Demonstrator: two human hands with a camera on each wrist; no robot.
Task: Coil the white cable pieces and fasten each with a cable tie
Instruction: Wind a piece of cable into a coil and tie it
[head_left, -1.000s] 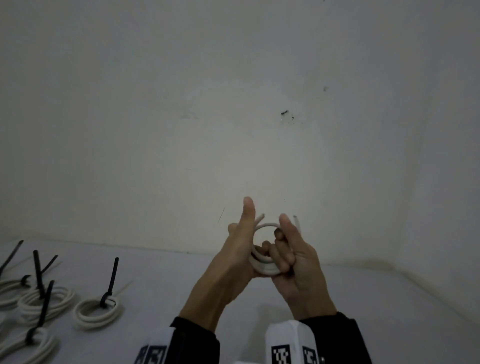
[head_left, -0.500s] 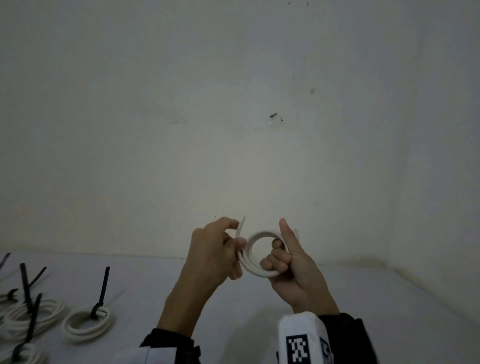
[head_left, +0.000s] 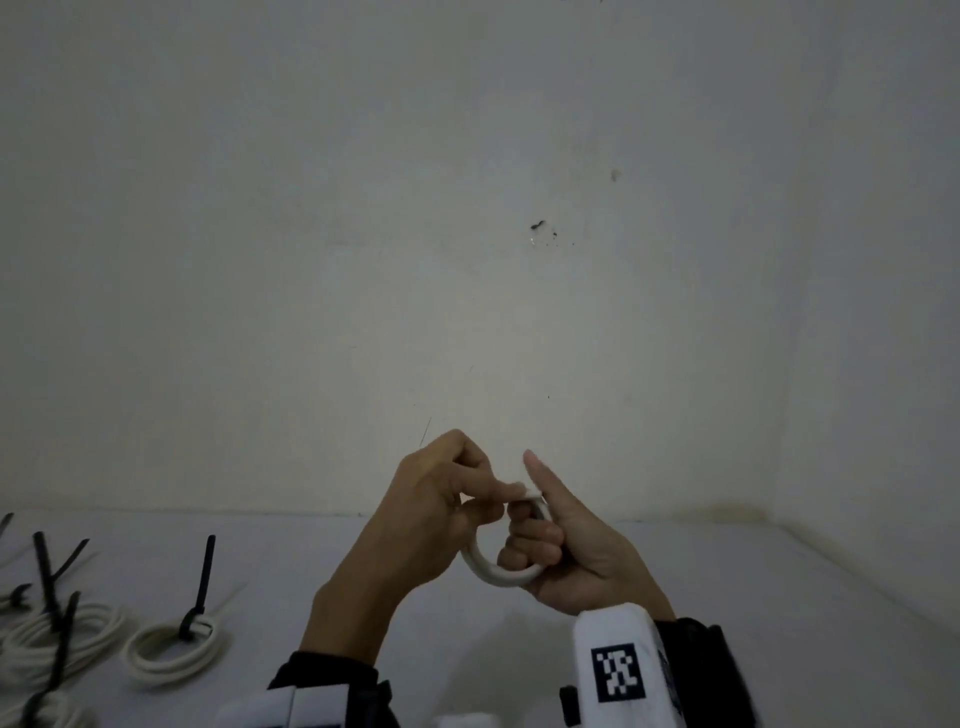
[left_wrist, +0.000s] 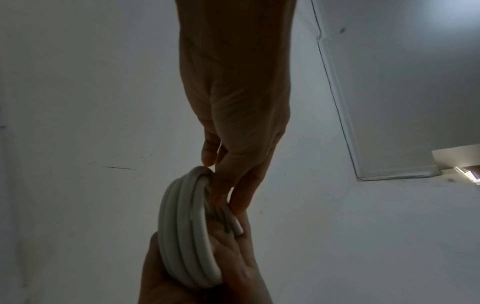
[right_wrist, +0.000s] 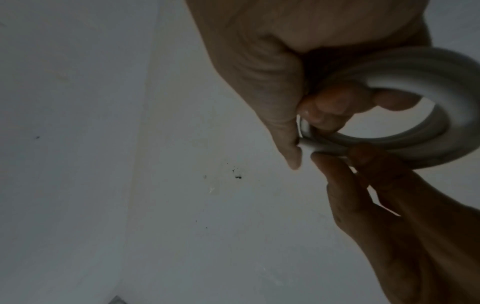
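Note:
A small coil of white cable (head_left: 488, 569) is held in the air in front of the wall between both hands. My right hand (head_left: 530, 540) has its lower fingers curled through the ring, with the forefinger pointing up. My left hand (head_left: 498, 493) pinches the cable's loose end at the top of the coil, beside that forefinger. In the left wrist view the coil (left_wrist: 182, 236) shows several turns side by side, lying in the right palm (left_wrist: 233, 267). In the right wrist view the ring (right_wrist: 415, 82) is close up, with the left fingers (right_wrist: 337, 170) on its end.
Several finished white coils with upright black cable ties lie on the white surface at lower left, the nearest coil (head_left: 171, 649) with its tie (head_left: 202, 582). A plain wall stands behind, meeting a side wall at a corner on the right.
The loose cable end that stood up has been bent down onto the coil by my left hand. The coil has tilted more edge-on. My right hand keeps its hold.

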